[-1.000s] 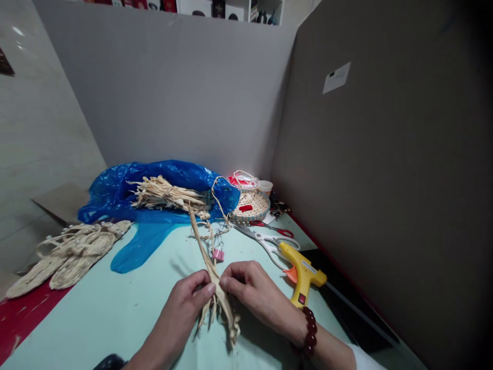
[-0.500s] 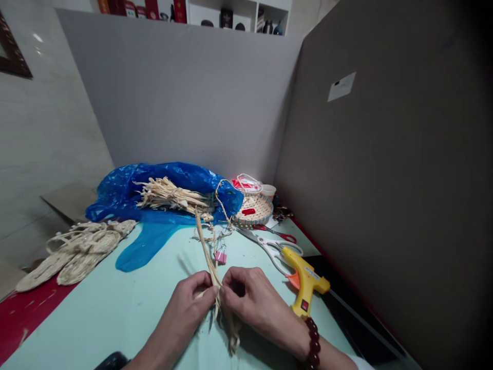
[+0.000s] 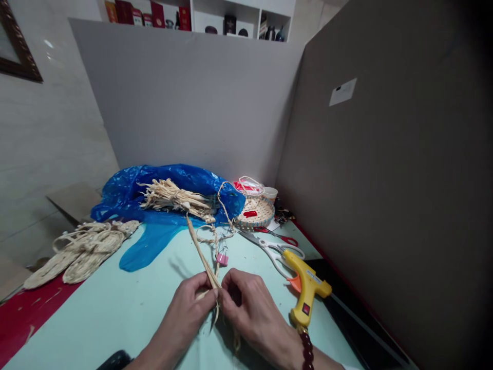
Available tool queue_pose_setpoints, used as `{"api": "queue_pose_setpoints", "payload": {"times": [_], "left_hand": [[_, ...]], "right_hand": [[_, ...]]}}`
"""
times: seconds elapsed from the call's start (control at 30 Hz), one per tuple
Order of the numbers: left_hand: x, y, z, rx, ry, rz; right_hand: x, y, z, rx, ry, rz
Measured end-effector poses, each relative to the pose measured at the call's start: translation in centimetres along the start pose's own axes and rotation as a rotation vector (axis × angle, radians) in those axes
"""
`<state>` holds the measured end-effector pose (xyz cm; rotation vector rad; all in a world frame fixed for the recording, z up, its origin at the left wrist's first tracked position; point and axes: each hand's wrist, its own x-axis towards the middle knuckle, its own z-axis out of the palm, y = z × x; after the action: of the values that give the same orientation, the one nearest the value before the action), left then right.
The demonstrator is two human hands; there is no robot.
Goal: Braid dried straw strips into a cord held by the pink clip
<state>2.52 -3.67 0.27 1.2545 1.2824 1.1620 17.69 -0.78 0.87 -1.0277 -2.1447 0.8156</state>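
Both hands meet low at the middle of the pale green table, pinched together on a long strip of pale dried straw. The left hand closes thumb and forefinger on the strip from one side, and the right hand, with a dark red bead bracelet at its wrist, closes on it from the other. The fingertips almost touch, so neither hand is open. The strip rises from the pinch and slants away toward the back of the table, and its loose frayed ends hang below the fingers. A small pink binder clip lies just behind the hands, beside a thin loop of twine. From the grip, the work in hand looks like twisting or binding the strands at this one spot. Any further turn would call for one hand to hold the pinch firm while the other works the loose ends, or the twist may slacken. Farther back, a tied bundle of the same straw rests on a crumpled blue plastic bag. A pair of woven straw sandals lies at the left edge. To the right are a yellow glue gun, white-handled scissors and a round woven tray.
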Motion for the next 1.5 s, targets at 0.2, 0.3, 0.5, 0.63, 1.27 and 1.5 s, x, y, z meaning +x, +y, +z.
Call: {"api": "queue_pose_setpoints", "payload": {"times": [0.2,0.3,0.5,0.63,1.27,1.5], "left_hand": [[0.1,0.0,0.0,0.006,0.004,-0.011],[0.1,-0.1,0.1,-0.006,-0.002,-0.021],[0.1,-0.2,0.2,0.006,0.014,0.001],[0.1,-0.2,0.2,0.040,0.013,-0.005],[-0.3,0.2,0.7,0.226,0.049,0.014],[-0.4,0.5,0.7,0.194,0.004,0.028]], "right_hand": [[0.0,0.0,0.3,-0.036,0.009,-0.009],[0.2,-0.1,0.2,-0.025,0.003,0.032],[0.0,0.0,0.1,-0.054,-0.003,0.005],[-0.1,0.1,0.0,-0.048,-0.033,-0.011],[0.1,-0.4,0.9,-0.276,0.040,-0.054],[1.0,-0.1,0.0,0.257,-0.098,0.201]]}}
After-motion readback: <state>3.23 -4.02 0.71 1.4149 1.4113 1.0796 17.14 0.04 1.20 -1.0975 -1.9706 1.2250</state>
